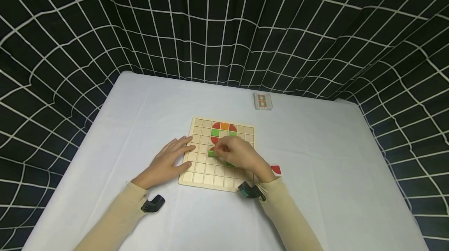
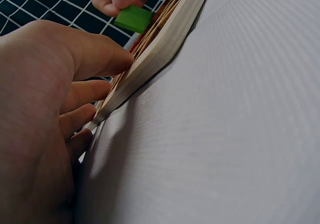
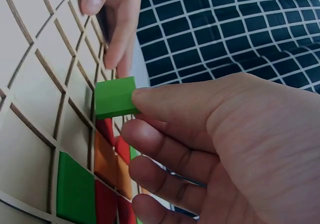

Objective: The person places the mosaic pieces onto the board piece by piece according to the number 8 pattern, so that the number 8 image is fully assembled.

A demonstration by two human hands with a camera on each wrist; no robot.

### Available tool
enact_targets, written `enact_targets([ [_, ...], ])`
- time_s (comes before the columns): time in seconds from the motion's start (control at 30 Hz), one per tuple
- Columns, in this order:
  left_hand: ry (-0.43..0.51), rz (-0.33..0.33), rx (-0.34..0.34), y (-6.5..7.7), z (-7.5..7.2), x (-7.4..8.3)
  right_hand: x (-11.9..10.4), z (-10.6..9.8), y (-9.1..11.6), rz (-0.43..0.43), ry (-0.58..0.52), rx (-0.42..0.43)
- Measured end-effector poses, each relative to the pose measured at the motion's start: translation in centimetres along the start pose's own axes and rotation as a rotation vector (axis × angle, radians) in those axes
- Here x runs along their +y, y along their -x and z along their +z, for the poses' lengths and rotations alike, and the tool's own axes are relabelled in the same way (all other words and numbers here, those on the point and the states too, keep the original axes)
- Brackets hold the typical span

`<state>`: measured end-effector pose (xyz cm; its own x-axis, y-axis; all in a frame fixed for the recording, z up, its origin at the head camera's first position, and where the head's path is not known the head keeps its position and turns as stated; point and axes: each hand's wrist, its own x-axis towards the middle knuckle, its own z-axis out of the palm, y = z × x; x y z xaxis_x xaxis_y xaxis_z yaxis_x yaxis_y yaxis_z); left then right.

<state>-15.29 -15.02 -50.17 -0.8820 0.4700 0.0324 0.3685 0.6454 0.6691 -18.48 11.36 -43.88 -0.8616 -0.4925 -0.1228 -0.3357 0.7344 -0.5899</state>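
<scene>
A wooden grid board (image 1: 207, 179) lies on the white table with coloured tiles set in some of its squares. My right hand (image 1: 235, 151) pinches a green square tile (image 3: 115, 97) between thumb and fingers, close over the board's middle. In the right wrist view the tile is tilted near a row of red and orange tiles (image 3: 105, 154), with another green tile (image 3: 75, 189) set in the board nearer. My left hand (image 1: 172, 161) rests at the board's left edge, fingers spread and fairly straight, its fingertips touching the rim (image 2: 150, 64).
A red quarter-round piece (image 1: 276, 170) lies on the table right of the board, beside my right wrist. Farther back sits a small stack of patterned cards (image 1: 262, 101). Dark curtains with a white grid (image 1: 217, 29) enclose the table at the back and sides.
</scene>
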Motion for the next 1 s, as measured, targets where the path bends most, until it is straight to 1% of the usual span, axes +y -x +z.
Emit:
enact_targets([
  [0.17, 0.005, -0.003, 0.001, 0.06, 0.04, -0.04, 0.19, 0.51, -0.09, 0.006, 0.006, -0.024],
  [0.3, 0.009, -0.002, 0.001, 0.09, 0.05, -0.06, 0.24, 0.79, -0.12, -0.005, 0.046, -0.037],
  [0.6, 0.010, 0.001, 0.004, 0.02, -0.06, -0.02, 0.19, 0.87, -0.22, -0.034, 0.105, -0.035],
  [1.0, 0.006, -0.001, 0.007, 0.03, -0.08, 0.03, -0.08, 1.10, -0.31, 0.007, 0.123, -0.028],
])
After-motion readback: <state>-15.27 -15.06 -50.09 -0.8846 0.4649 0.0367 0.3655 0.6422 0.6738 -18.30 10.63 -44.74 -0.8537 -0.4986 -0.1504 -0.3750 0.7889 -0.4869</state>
